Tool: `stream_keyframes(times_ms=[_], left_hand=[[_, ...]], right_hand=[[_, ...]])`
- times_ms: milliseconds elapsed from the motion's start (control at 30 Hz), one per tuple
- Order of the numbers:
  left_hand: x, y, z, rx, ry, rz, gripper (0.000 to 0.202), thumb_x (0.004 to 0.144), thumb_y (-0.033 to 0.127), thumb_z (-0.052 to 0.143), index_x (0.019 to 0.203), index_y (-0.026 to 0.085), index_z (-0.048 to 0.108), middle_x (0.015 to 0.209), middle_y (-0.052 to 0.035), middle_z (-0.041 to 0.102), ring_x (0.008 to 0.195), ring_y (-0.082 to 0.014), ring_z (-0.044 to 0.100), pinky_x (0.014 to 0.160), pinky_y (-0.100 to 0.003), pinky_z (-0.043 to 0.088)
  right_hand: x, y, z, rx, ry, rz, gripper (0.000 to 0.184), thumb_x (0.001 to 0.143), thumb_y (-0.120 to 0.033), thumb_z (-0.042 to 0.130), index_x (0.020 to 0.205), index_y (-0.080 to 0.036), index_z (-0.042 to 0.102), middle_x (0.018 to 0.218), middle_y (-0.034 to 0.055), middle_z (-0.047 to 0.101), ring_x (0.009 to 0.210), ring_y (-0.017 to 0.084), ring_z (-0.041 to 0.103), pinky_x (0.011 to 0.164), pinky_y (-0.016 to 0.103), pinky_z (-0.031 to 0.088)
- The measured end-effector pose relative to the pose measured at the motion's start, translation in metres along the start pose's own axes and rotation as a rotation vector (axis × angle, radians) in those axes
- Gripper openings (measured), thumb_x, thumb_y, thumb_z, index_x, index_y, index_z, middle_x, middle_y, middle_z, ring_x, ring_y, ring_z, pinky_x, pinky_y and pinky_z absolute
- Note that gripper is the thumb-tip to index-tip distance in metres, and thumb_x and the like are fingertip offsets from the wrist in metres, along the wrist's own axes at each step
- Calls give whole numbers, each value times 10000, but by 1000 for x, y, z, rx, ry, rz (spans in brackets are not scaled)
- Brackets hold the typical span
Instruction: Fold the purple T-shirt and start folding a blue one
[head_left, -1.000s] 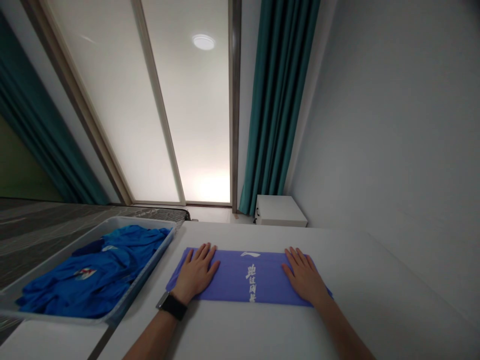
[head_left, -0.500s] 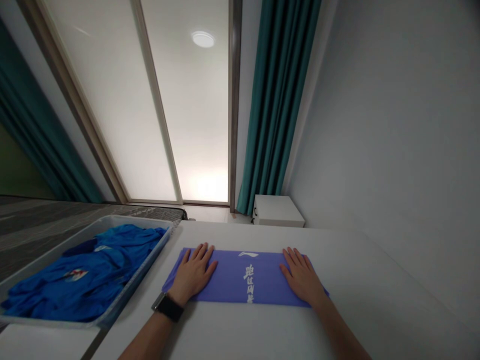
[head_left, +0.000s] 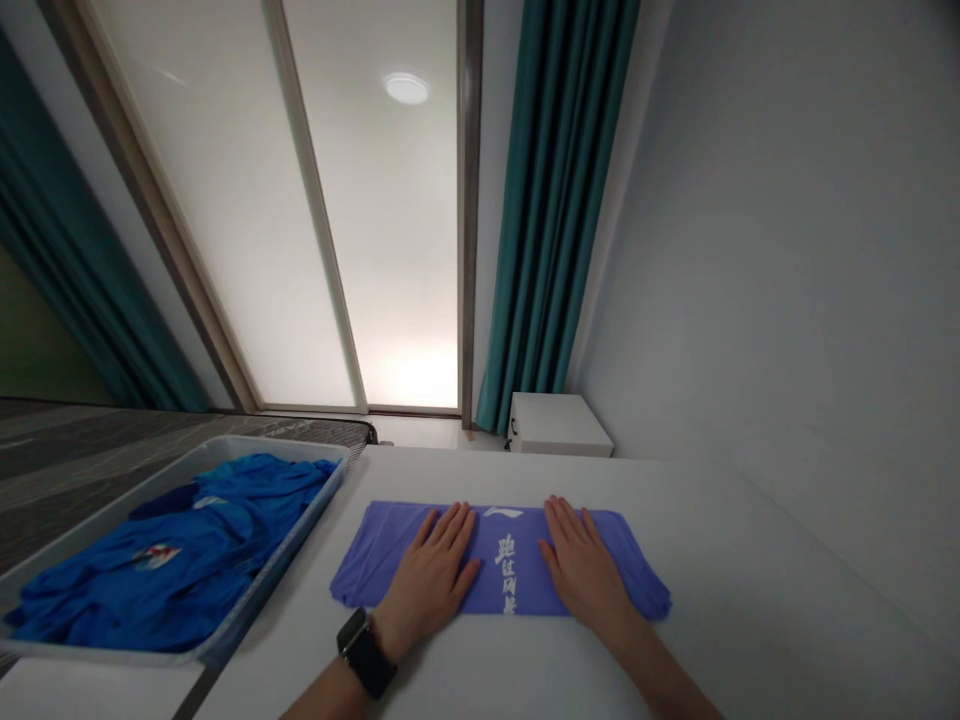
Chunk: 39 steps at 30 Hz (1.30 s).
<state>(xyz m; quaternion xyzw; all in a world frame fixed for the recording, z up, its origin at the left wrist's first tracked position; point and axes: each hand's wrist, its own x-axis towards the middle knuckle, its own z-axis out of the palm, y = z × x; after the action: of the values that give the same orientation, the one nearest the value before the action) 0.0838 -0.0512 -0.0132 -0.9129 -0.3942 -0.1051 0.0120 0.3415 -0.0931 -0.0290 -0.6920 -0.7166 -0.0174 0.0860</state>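
Hidden or cut off:
- Folded purple garment [head_left: 382,560]: cloth under the left hand [head_left: 433,581] and right hand [head_left: 582,571] covered; palms and fingertips face down, unseen. White print [head_left: 508,575] between the hands too small to read.
- Both forearms: cut off by the bottom edge. Watch [head_left: 367,652] on the left wrist: face blurred.
- Grey tray [head_left: 247,610], left of the left hand: near-left corner runs out of frame; blue clothes [head_left: 165,560] inside are bunched, perhaps several pieces, count unclear.
- Desk [head_left: 720,560]: edges beyond the right hand lost at the border.
- White cabinet [head_left: 559,436], beyond the hands: base hidden behind the desk.
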Motion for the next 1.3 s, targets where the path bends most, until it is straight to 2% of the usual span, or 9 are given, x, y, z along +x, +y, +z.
stream_keyframes(times_ms=[67,167,300,500,633,733,833,1000,1300], left_hand=[[-2,3,4,-25,-7,18,594,1021,491,263,1513,164,323,1566,-97,327,1439,-247,311,1179,-464,246],[-4,1,11,-40,6,22,576,1016,473,296,1502,167,349,1553,-105,353,1432,-256,324,1178,-481,243],[-7,-2,16,-26,34,17,554,1017,448,310,1494,170,361,1542,-99,379,1429,-241,332,1184,-472,235],[-11,-14,9,-26,4,-36,552,1011,448,323,1489,177,374,1554,-100,355,1436,-243,317,1182,-471,217],[-20,-50,3,-11,-18,-179,554,1005,477,339,1485,204,392,1546,-103,369,1429,-252,331,1180,-478,201],[-26,-78,2,-26,-76,-211,555,1012,484,311,1494,215,374,1554,-85,354,1441,-231,308,1184,-462,196],[-28,-90,4,-35,-87,-227,554,1013,482,303,1502,227,354,1562,-75,338,1448,-214,293,1188,-445,188],[-28,-78,9,-2,-61,-292,539,1001,458,349,1491,236,383,1547,-69,371,1442,-242,306,1184,-467,202],[-26,-45,3,-27,-63,-318,548,1011,469,294,1476,204,414,1529,-72,403,1433,-274,322,1175,-505,228]], right_hand=[[-1,-26,-1,14,-30,-68,611,987,-415,240,1501,-101,345,1577,100,284,1464,232,221,1205,438,109],[4,-59,3,47,-53,-82,613,996,-418,217,1503,-97,340,1582,110,261,1468,243,209,1201,450,98],[14,-83,14,86,-83,-70,639,1000,-432,187,1511,-68,306,1589,132,227,1477,253,172,1198,464,85],[14,-91,14,89,-127,-60,660,993,-448,196,1525,-62,261,1603,125,177,1489,244,113,1203,456,36],[13,-93,8,84,-140,-52,670,986,-443,229,1517,-36,265,1600,141,174,1485,254,134,1202,463,41],[13,-93,8,86,-127,-52,661,983,-446,232,1518,-60,281,1599,131,181,1484,246,142,1200,466,58],[13,-92,10,83,-130,-53,672,982,-464,224,1519,-65,281,1598,127,192,1485,244,135,1201,455,55],[13,-83,12,77,-120,-92,683,985,-484,210,1520,-66,278,1598,128,193,1486,244,130,1203,461,56],[7,-57,7,40,-136,-145,691,991,-513,182,1523,-80,273,1600,102,200,1484,224,142,1211,436,74]])
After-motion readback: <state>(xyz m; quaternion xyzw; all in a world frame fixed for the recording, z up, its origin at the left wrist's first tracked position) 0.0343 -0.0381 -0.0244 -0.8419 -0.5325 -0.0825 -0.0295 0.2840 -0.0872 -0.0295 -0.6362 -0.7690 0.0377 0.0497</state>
